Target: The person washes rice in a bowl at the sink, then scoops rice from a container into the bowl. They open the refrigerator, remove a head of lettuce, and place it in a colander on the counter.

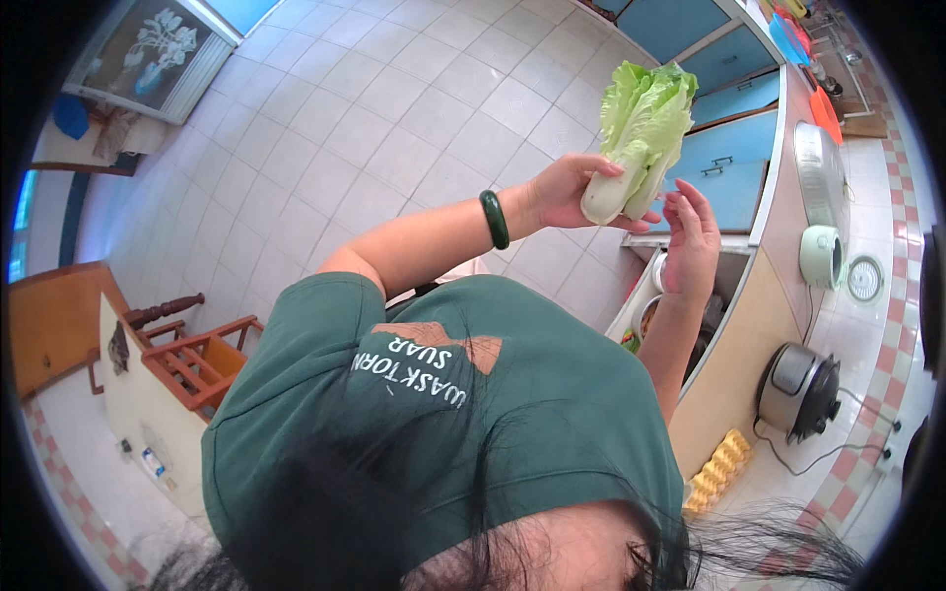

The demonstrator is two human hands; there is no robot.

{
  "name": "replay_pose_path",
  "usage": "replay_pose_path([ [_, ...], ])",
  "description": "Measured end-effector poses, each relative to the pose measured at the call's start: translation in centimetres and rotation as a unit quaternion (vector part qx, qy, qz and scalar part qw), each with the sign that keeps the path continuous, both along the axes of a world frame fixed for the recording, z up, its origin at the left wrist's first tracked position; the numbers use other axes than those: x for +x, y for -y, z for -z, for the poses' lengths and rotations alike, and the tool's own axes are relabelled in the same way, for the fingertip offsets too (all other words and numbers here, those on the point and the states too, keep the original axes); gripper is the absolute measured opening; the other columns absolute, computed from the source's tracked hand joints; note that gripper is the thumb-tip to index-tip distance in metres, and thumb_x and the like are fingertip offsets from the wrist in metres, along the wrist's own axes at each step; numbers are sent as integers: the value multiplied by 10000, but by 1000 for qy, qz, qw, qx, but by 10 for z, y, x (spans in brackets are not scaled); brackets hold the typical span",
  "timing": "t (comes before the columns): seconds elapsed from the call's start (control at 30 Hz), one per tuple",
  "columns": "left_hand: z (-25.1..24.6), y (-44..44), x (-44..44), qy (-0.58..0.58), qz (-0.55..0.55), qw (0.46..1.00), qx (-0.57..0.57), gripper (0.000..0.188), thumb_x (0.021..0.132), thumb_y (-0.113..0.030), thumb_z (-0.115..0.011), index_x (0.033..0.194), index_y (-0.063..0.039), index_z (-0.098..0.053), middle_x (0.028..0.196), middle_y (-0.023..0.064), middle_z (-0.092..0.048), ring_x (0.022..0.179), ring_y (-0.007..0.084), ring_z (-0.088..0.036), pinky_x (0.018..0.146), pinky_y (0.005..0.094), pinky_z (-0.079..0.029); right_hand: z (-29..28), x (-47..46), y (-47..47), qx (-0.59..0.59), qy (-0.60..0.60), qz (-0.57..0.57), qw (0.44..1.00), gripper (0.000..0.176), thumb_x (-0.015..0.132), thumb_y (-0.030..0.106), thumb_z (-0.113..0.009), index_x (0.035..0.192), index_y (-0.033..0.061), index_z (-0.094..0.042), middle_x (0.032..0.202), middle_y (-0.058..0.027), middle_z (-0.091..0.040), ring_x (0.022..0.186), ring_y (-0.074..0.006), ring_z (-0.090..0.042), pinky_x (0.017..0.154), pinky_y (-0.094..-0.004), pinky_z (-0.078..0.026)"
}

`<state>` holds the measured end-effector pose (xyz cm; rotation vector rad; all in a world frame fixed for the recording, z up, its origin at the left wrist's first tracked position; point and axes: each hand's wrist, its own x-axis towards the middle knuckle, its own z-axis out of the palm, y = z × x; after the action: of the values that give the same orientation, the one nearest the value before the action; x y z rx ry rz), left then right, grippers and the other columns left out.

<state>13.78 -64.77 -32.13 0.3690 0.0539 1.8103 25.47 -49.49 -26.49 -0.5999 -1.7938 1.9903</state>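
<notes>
A head of pale green leafy cabbage (644, 140), with a thick white base, is held up in front of me over the tiled floor. My left hand (559, 190) grips it by the base, thumb on the near side and fingertips showing beneath. A dark green bangle (494, 220) circles my left wrist. Just right of the base, my right hand (691, 240) is raised with its fingers apart and slightly bent, holding nothing. Whether its fingertips touch the cabbage is hard to tell.
Along the right runs a counter with a metal basin (819, 173), a mint-green cooker (819, 257), an electric pressure cooker (794, 391) and a yellow egg tray (718, 473). Blue cabinets (728, 185) and a compartment with bowls sit below. A wooden chair (194, 366) stands left.
</notes>
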Motion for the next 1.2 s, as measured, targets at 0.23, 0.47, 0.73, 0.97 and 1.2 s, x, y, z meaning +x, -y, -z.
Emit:
replay_pose_path([
  [0.23,12,-109,-139,48,23,998,24,675,866,-261,-568,1412,32,-300,1350,324,-425,1190,420,-524,1020,507,-441,24,-71,-109,-19,-10,112,993,303,868,27,-625,1164,-15,-574,963,-14,-535,873,-103,-508,808,-233,-429],
  [0.47,44,-209,-275,51,-53,992,-103,613,865,-218,-564,1386,22,-350,1282,258,-493,1110,372,-560,940,474,-497,72,-114,-254,-185,-43,219,957,245,831,-26,-637,1067,6,-581,841,-22,-565,713,-116,-538,647,-254,-466],
  [0.73,57,-298,-452,52,-205,945,-248,540,861,-202,-596,1328,1,-419,1187,198,-556,1072,347,-575,906,452,-514,64,-259,-445,-283,-122,215,927,262,827,-71,-550,1084,-23,-569,859,-55,-549,668,-109,-492,616,-251,-427],
  [0.97,59,-410,-565,-2,-233,924,-302,460,879,-187,-593,1284,-8,-470,1150,168,-586,1036,331,-600,879,448,-523,60,-444,-535,-323,-64,46,943,294,843,-43,-489,1120,-44,-584,872,-45,-538,703,-100,-486,651,-237,-433],
  [1.2,46,-626,-656,-185,-70,939,-283,563,848,-110,-623,1357,-38,-393,1219,135,-557,1055,275,-595,862,422,-525,78,-583,-634,-363,-71,31,928,292,930,125,-473,1128,-65,-571,737,28,-456,655,-77,-410,616,-224,-374],
])
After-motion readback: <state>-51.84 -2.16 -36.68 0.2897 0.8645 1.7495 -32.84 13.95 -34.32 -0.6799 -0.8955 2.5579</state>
